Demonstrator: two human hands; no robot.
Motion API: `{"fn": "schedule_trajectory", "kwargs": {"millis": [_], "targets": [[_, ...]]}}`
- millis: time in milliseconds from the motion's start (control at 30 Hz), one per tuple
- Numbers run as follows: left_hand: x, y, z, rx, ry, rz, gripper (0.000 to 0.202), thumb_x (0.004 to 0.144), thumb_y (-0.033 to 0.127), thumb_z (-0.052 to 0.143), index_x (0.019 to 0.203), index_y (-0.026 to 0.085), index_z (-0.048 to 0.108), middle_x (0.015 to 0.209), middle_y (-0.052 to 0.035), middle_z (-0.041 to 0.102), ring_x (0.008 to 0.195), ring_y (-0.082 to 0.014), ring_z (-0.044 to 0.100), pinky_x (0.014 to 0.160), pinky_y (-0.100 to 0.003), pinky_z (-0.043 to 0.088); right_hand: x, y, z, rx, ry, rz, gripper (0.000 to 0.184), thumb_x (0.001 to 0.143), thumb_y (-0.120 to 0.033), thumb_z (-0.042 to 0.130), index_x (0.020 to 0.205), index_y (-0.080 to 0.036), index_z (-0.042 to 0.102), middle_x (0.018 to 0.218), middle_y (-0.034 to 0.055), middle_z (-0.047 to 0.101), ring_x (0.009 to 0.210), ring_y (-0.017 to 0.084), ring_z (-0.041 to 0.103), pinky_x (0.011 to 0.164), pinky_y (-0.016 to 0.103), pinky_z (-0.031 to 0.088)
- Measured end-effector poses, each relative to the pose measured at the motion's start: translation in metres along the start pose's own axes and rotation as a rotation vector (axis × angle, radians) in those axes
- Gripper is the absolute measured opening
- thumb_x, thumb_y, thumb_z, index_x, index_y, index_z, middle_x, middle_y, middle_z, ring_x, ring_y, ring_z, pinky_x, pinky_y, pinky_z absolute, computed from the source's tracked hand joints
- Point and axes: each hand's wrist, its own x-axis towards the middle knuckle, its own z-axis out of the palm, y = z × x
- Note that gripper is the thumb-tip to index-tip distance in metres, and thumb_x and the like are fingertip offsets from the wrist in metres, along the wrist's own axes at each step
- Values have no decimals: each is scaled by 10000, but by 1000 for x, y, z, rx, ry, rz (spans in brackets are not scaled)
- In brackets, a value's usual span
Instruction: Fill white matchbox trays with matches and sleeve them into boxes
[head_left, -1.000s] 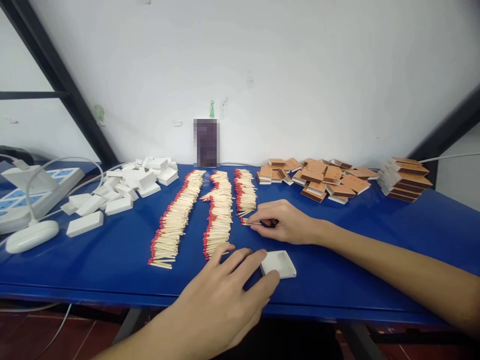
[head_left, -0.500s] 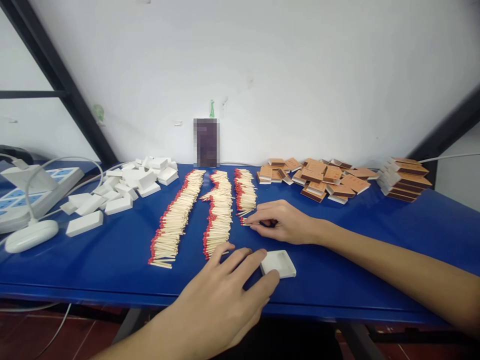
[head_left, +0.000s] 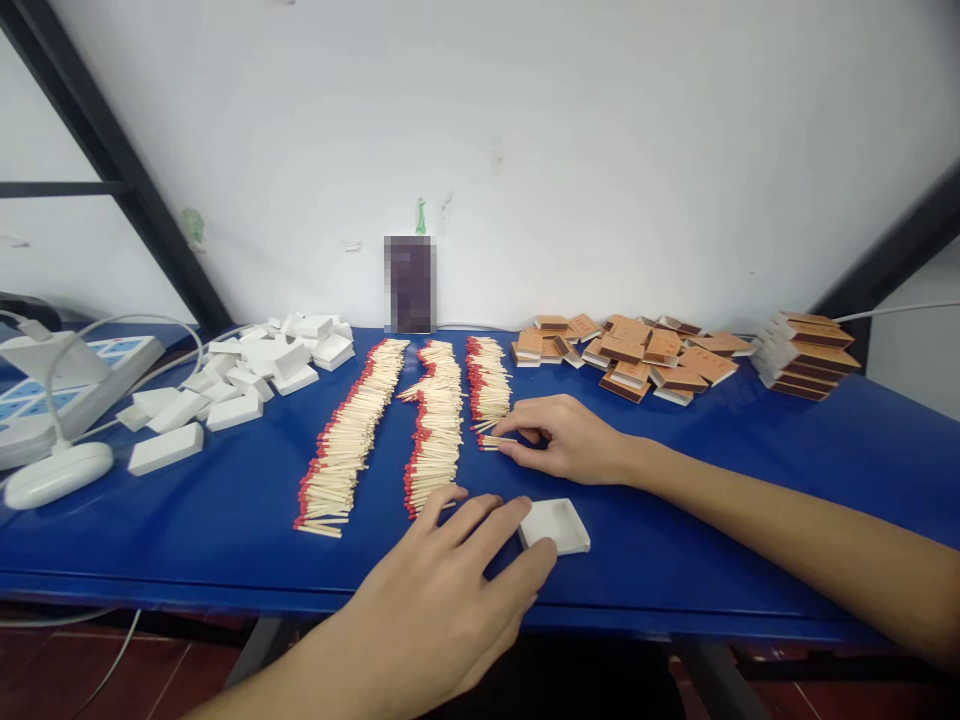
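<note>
My left hand (head_left: 450, 580) rests near the front of the blue table, its thumb and a fingertip at the left and near edges of an empty white matchbox tray (head_left: 556, 526), the inner drawer of a box. The fingers are curved around that side. Farther back, my right hand (head_left: 562, 440) has thumb and forefinger pinched at the tail ends of a few matches (head_left: 489, 442). These lie just below the short right-hand row of matches (head_left: 489, 382), red heads to the left. Longer rows of matches stand in the middle (head_left: 439, 430) and at the left (head_left: 349, 440).
White trays (head_left: 255, 365) are heaped at the back left, beside a power strip (head_left: 112, 385) and a white charger (head_left: 60, 475) with cables. Orange matchbox sleeves (head_left: 630, 345) lie scattered at the back right, with a stack of sleeves (head_left: 810, 355) beyond. A pixelated dark rectangle (head_left: 411, 285) stands against the wall.
My right fingertips have shifted slightly at the few matches, whose sticks now show more. My left hand and the tray stay together. The whole view has moved a little.
</note>
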Motion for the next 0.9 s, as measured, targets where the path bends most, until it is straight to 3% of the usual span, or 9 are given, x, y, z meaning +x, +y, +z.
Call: {"fn": "schedule_trajectory", "kwargs": {"millis": [900], "targets": [[0, 0, 0, -4, -3, 6, 343, 990, 196, 455, 1325, 194, 531, 1332, -116, 573, 1177, -295, 572, 976, -478, 462, 1, -4, -3, 77, -26, -37, 178, 916, -290, 614, 906, -169, 744, 651, -9, 603, 552, 97, 510, 551, 222, 399]]}}
